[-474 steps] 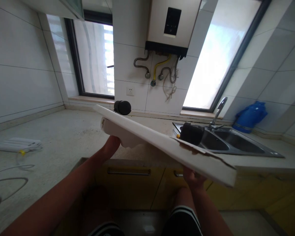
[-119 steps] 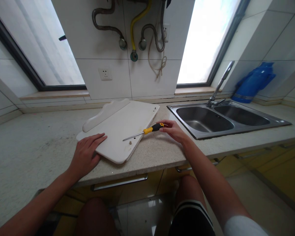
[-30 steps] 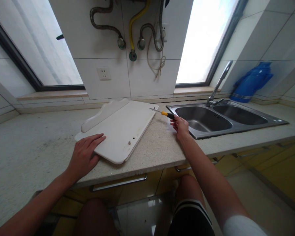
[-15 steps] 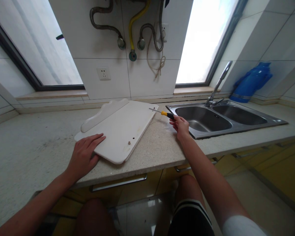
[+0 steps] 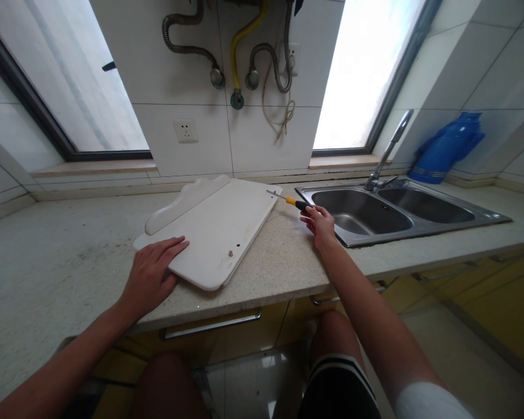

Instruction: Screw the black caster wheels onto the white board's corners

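Observation:
A white board [image 5: 220, 224] with a scalloped raised strip [image 5: 187, 201] along its far left side lies on the countertop. My left hand [image 5: 153, 269] rests on its near left edge, fingers stretched out flat over the surface. In my right hand [image 5: 319, 224] is a screwdriver [image 5: 297, 203] with a yellow and black handle, held by the handle's end. Its metal shaft points left over the board's far right corner, close to a small fitting there; whether the tip touches is too small to tell. Near the board's front right edge are a small peg [image 5: 230, 253] and a dark hole.
A double steel sink [image 5: 358, 209] with a faucet [image 5: 388, 151] is set in the counter [image 5: 283, 256] at right. Behind it leans a blue thermos-like container [image 5: 448, 148]. Hoses and a yellow pipe [image 5: 234, 58] run down the tiled wall above a socket [image 5: 186, 131]. Drawer handles line the front below.
Almost nothing differs. The view has shifted very slightly, and the right hand's fingers have moved a little on the screwdriver handle.

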### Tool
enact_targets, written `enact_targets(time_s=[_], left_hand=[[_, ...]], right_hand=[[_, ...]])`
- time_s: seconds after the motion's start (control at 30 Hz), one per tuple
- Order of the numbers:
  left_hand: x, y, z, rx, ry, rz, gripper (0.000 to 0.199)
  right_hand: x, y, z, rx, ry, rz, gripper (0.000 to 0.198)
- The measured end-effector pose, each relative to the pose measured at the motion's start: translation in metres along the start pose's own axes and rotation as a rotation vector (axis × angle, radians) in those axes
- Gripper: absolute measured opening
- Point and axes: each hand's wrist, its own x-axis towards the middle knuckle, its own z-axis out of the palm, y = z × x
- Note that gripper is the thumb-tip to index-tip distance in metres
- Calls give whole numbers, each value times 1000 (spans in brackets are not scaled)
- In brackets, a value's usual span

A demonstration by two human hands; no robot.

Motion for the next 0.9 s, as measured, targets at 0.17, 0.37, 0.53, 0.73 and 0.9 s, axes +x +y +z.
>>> enact_targets(time_s=[0.17,0.37,0.53,0.73,0.9], left_hand=[[0,-1,1,3,-2,0,61],[0,0,1,-7,2,-14,62],[0,1,1,-28,7,-41,59],[0,1,2,-45,11,-45,57],[1,4,2,-70,1,-99,57]], right_hand=[[3,3,-1,-9,-37,-13,37],[6,4,-2,42,-98,-84,27],[-3,3,0,121,-234,-214,35],[-26,-5,8,94,-350,-345,39],[-41,-37,17,-19,-424,-490,31]])
